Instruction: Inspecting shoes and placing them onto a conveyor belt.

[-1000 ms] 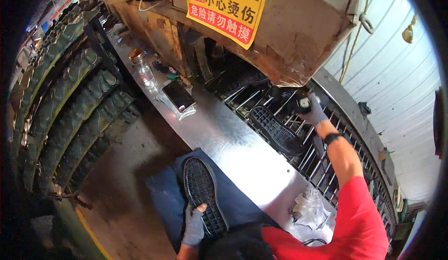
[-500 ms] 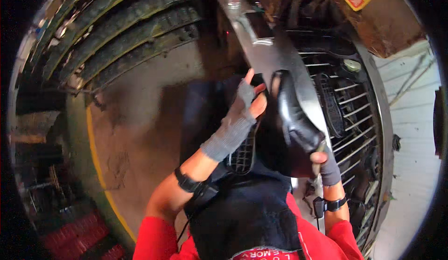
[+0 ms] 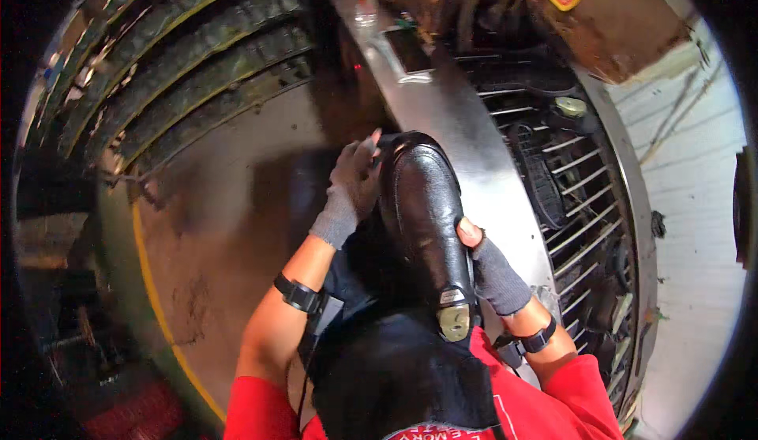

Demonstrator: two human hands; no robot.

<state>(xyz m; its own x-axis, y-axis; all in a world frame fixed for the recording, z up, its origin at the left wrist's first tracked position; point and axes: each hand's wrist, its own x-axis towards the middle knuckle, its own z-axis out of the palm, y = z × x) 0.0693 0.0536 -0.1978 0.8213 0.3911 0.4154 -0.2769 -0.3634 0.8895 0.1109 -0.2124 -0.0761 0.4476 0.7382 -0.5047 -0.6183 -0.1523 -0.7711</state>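
Black shoe (image 3: 422, 219): long axis toe-away, heel near; left hand (image 3: 355, 179) grips toe side, right hand (image 3: 489, 270) grips heel side.

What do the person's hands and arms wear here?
Both the left hand and the right hand wear grey fingerless knit gloves. Each wrist carries a black band like a watch. The sleeves are red and short, and the forearms are bare.
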